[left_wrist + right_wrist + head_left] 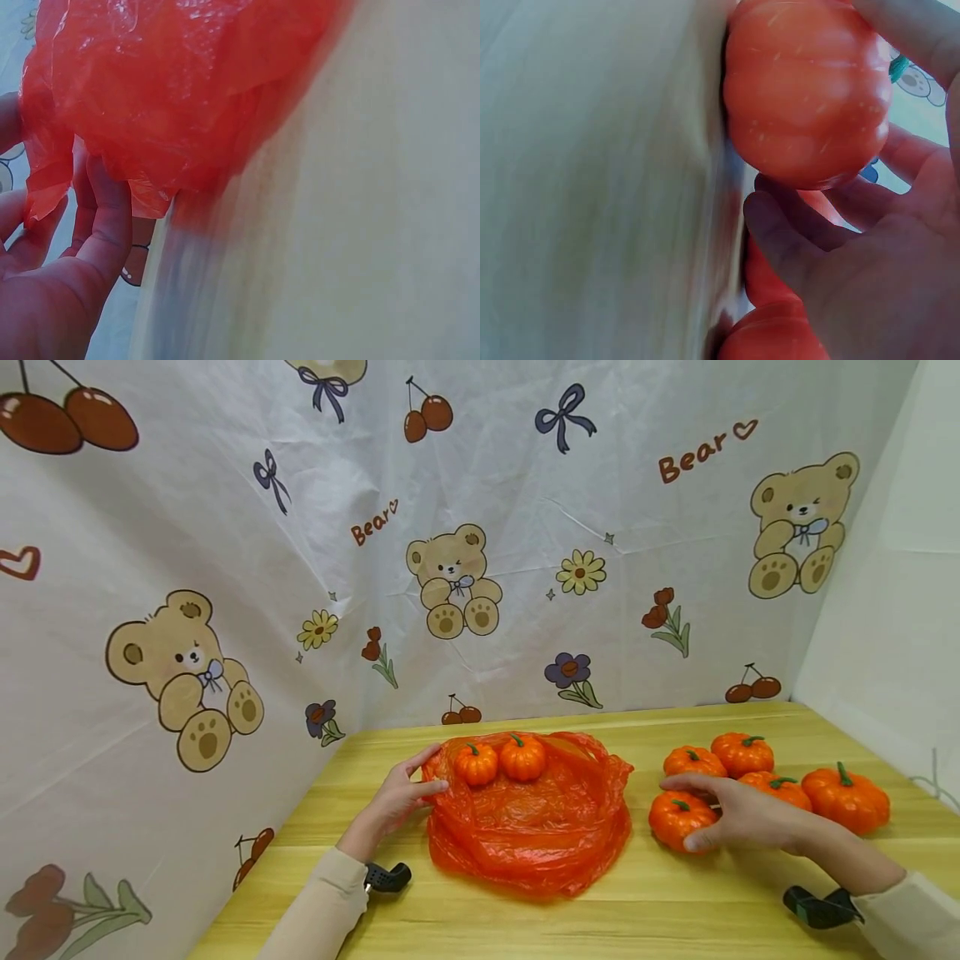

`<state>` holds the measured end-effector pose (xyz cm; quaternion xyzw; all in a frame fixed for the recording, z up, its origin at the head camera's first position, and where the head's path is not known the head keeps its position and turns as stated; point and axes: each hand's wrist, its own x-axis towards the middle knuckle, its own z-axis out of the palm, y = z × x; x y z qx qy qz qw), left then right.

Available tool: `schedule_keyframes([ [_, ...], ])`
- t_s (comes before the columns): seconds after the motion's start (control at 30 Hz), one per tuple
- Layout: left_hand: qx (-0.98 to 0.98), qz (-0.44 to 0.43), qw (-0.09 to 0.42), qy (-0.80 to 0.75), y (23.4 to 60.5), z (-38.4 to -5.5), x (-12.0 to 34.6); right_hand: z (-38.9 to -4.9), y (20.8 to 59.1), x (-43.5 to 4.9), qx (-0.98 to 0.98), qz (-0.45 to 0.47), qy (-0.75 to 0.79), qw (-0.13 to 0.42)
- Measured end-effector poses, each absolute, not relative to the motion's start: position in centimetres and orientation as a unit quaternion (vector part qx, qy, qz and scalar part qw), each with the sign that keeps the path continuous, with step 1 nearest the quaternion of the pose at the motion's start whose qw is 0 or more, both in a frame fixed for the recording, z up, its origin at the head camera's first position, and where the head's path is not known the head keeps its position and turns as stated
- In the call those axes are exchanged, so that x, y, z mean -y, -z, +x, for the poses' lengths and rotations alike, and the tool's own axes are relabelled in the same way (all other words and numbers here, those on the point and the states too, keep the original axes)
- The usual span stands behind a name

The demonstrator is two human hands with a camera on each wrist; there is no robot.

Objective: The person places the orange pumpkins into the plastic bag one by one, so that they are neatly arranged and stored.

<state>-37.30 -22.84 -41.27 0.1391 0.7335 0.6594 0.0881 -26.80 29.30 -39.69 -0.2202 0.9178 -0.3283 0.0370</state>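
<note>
A crinkled red plastic bag point(525, 852) lies with its mouth spread wide, two small orange toy pumpkins point(477, 765) inside at the back left. My left hand point(397, 797) holds the bag's left rim, and the left wrist view shows the plastic point(165, 97) between thumb and fingers point(109, 217). Right of the bag, my right hand point(750, 814) has its thumb and fingers round a small toy pumpkin point(678, 820) with a green stem. In the right wrist view that pumpkin point(806, 94) sits against the wooden surface, within the curved fingers.
Several more toy pumpkins stand close behind and beside my right hand, among them a larger one point(846, 800) at the far right. The wooden table point(480, 931) meets a bear-patterned cloth point(510, 677) at the back and left. A white panel point(885, 635) rises at the right.
</note>
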Motion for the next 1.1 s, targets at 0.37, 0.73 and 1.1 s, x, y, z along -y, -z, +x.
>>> schedule_keyframes([
  [0.37,-0.733,0.137,0.089,-0.661,41.0,-37.3,23.1,-26.9,39.7,-29.2,-0.919,-0.219,0.322,0.061],
  [0.73,-0.732,0.134,0.091,-0.661,41.6,-37.2,23.3,-26.9,39.5,-29.0,-0.913,-0.210,0.341,0.074],
  [1.1,-0.730,0.133,0.094,-0.664,41.4,-37.5,22.7,-26.6,37.3,-29.4,-0.903,-0.215,0.368,0.052],
])
